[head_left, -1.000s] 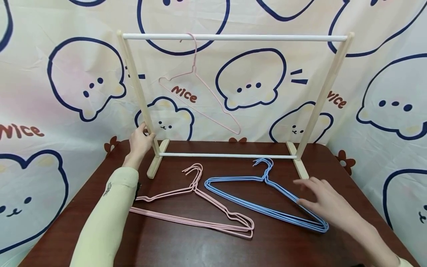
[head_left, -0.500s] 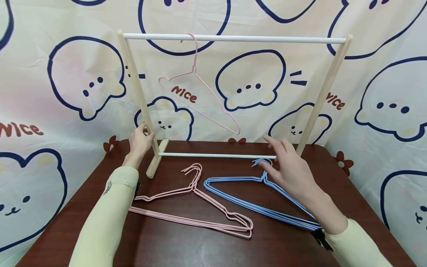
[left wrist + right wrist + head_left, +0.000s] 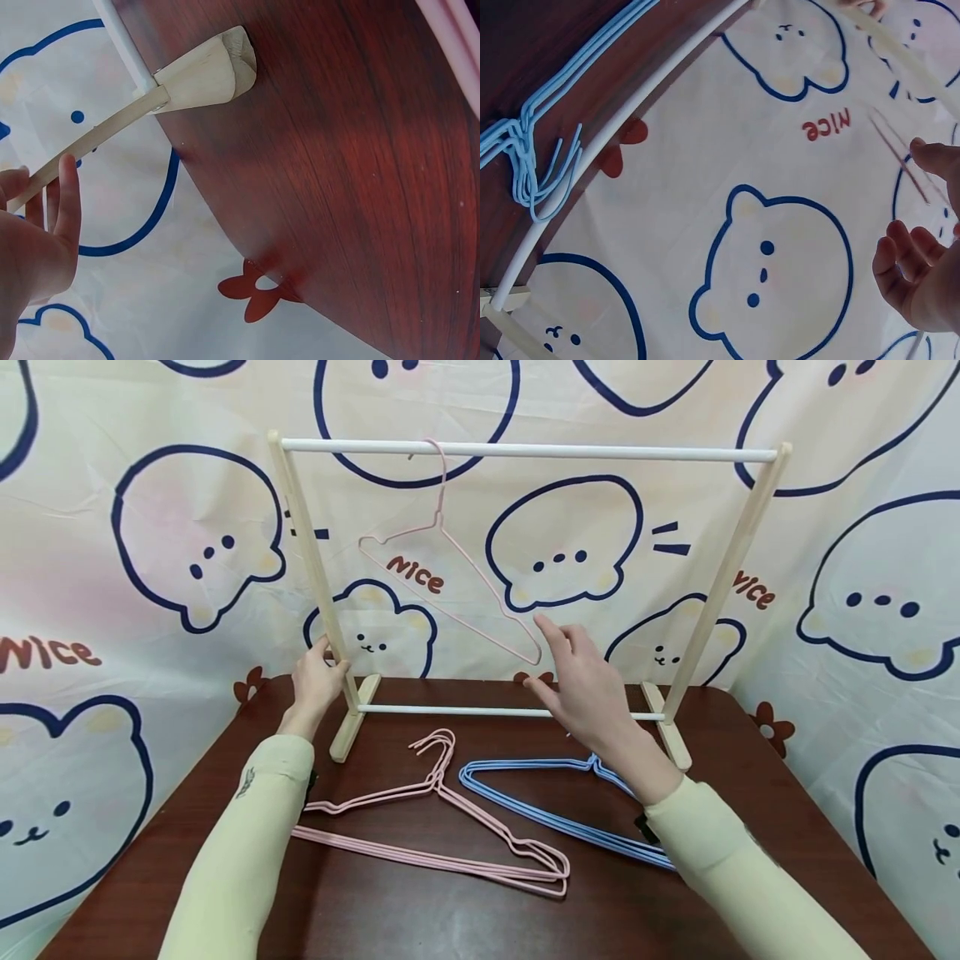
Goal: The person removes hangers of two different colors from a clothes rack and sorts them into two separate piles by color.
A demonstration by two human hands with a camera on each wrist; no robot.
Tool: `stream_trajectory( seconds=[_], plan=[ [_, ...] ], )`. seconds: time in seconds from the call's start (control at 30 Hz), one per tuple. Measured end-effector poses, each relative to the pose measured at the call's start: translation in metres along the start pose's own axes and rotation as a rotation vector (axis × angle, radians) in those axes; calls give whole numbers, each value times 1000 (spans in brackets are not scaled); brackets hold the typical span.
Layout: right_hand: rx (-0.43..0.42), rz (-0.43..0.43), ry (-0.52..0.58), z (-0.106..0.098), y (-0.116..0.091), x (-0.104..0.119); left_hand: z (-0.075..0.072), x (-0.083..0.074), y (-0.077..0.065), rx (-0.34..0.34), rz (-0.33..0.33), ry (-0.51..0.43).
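A wooden rack with white bars (image 3: 600, 450) stands at the back of the table. My left hand (image 3: 315, 681) grips its left upright (image 3: 306, 539) low down; the left wrist view shows thumb and fingers around the wooden post (image 3: 97, 136). From the top bar hangs a pink hanger (image 3: 480, 575), tilted with its right end lower. Close to that lower end is my right hand (image 3: 588, 693), fingers apart and holding nothing. Several pink hangers (image 3: 442, 860) lie stacked on the table. Right of them lie several blue hangers (image 3: 555, 810), partly hidden by my right arm.
The dark brown table (image 3: 390, 918) reaches back to a cloth backdrop (image 3: 217, 668) printed with bear faces. A white lower bar (image 3: 457, 710) joins the rack's two feet. The rack's right foot (image 3: 667, 727) stands behind my right forearm.
My right hand has moved left and up from above the blue hangers to near the hanging pink hanger's lower end. The left hand has stayed on the upright.
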State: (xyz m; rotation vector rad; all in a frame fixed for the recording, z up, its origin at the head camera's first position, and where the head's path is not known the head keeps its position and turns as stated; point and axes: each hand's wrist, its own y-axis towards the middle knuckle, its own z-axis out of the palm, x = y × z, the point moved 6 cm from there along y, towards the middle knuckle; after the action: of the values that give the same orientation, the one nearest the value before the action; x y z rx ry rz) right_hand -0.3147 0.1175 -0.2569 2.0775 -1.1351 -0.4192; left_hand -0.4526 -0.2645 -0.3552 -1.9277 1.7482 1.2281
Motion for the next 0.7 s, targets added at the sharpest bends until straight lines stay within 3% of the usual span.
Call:
stream_trajectory(
  seconds=[0.43,0.7],
  plan=[
    [40,26,-67,31,32,9,-1,1,1,6,2,0],
    [-42,-9,-45,36,31,8,0,-1,-1,8,8,-2]
  ],
)
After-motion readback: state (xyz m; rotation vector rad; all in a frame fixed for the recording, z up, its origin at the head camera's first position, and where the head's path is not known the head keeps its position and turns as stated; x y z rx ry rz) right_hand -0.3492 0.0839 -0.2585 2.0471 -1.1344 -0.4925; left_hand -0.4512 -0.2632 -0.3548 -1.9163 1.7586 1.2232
